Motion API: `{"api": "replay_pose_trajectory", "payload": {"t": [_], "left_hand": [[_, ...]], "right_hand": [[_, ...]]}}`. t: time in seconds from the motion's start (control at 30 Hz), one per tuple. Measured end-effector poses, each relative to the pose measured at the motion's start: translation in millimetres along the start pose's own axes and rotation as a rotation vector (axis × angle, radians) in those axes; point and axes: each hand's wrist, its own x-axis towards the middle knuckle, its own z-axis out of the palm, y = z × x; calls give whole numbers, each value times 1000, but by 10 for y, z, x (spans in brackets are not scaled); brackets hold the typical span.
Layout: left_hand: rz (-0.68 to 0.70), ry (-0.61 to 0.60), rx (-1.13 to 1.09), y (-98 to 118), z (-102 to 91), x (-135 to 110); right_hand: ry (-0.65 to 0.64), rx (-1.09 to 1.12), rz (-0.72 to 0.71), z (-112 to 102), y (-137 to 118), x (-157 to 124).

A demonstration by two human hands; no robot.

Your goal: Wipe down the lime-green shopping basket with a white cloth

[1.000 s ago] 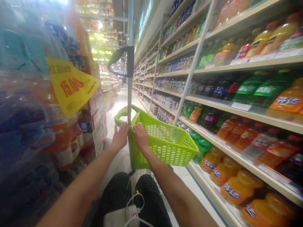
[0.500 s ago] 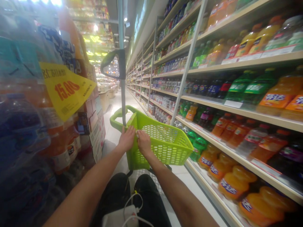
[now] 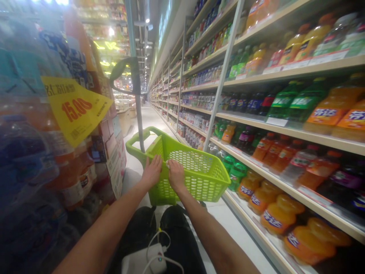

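Note:
A lime-green shopping basket (image 3: 199, 182) with a perforated wall stands before my knees. Its long pull handle (image 3: 138, 118) rises from the left end to a dark grip loop. My left hand (image 3: 153, 170) is closed over the near rim, its fingers laid across the edge and the thumb apart. Just to its right, my right hand (image 3: 176, 175) has its fingers bent over the same rim. A small white bit shows at its fingertips; I cannot tell what it is. The visible inside of the basket holds no goods.
Shelves of soft drink bottles (image 3: 278, 217) run along the right. At left stand stacked bottle packs with a yellow price sign (image 3: 75, 110). A tiled aisle (image 3: 155, 114) leads ahead. A white device (image 3: 145, 258) with a cable lies at my lap.
The basket and its handle have shifted slightly left in view, and the handle leans further left. Both hands stay at the rim, a little farther apart.

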Motion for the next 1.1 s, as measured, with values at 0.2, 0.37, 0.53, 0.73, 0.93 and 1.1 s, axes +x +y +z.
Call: {"api": "replay_pose_trajectory", "payload": {"t": [0.2, 0.37, 0.53, 0.73, 0.93, 1.1], "left_hand": [[21, -17, -14, 9, -1, -28], [-59, -79, -5, 165, -93, 48], [114, -127, -28, 488, -77, 98], [90, -105, -31, 584, 93, 86], [48, -136, -31, 632, 81, 91], [53, -141, -22, 625, 88, 81]], "right_hand": [[-79, -63, 10, -160, 173, -117], [-126, -113, 99, -335, 285, -161], [-127, -146, 81, -316, 264, -197], [-137, -168, 17, -284, 375, -273], [-98, -163, -49, -191, 434, -305], [-113, -174, -77, -216, 475, -346]]}}
